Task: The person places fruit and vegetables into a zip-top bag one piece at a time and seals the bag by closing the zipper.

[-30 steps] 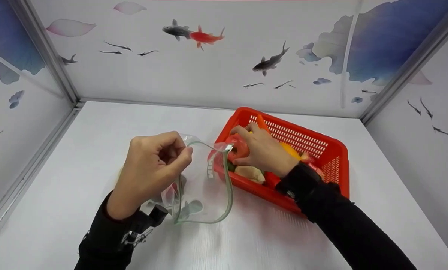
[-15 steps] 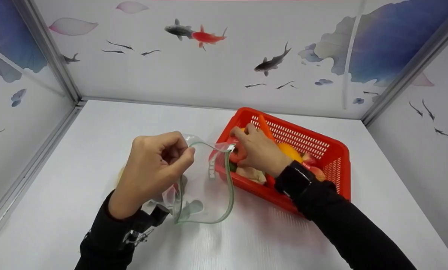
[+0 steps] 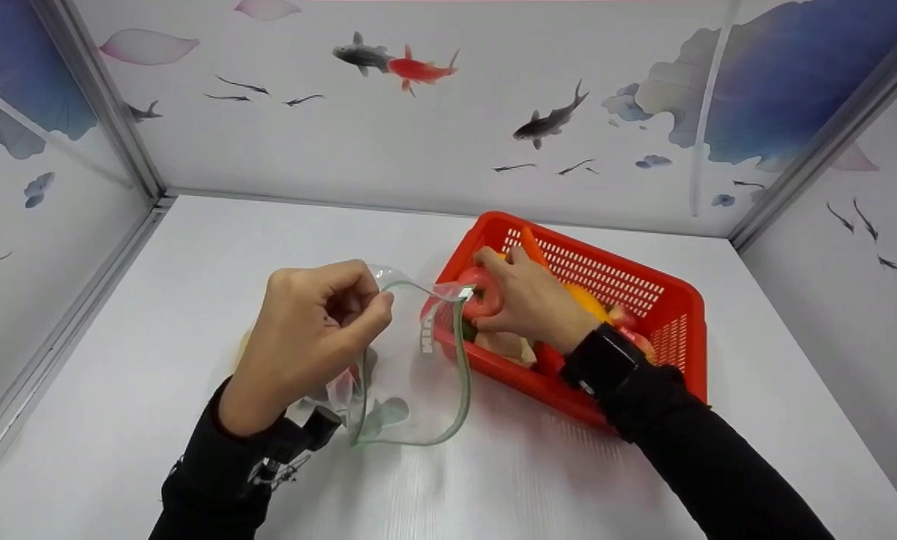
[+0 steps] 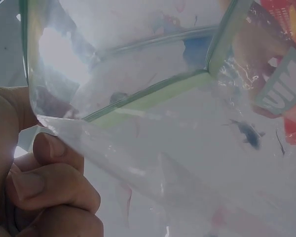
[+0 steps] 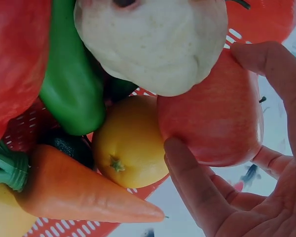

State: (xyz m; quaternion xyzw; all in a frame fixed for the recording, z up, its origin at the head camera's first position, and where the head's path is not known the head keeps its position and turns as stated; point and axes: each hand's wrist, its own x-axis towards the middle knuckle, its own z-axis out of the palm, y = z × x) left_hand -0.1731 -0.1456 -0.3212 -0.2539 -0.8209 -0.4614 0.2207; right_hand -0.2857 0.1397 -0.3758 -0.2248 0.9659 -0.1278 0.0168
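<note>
Bag [image 3: 418, 375] gapes — left hand [image 3: 306, 345] pinches its edge, right hand [image 3: 535, 304] grips apple [image 3: 483, 294] near basket rim [image 3: 466, 251].

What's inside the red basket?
A carrot, an orange fruit, a green vegetable, a pale lump and more. The right hand, gripping a red apple, hides some contents; whatever lies beneath is covered.

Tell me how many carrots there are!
1: the long orange carrot, near the back of the red plastic basket. More may be hidden under the right hand.

black sleeves [image 3: 711, 457], bare hands [image 3: 306, 341], glossy black right wristband [image 3: 604, 361], small black block [image 3: 318, 428] and pale squiggles [image 3: 277, 472] at left cuff [image 3: 220, 457]
</note>
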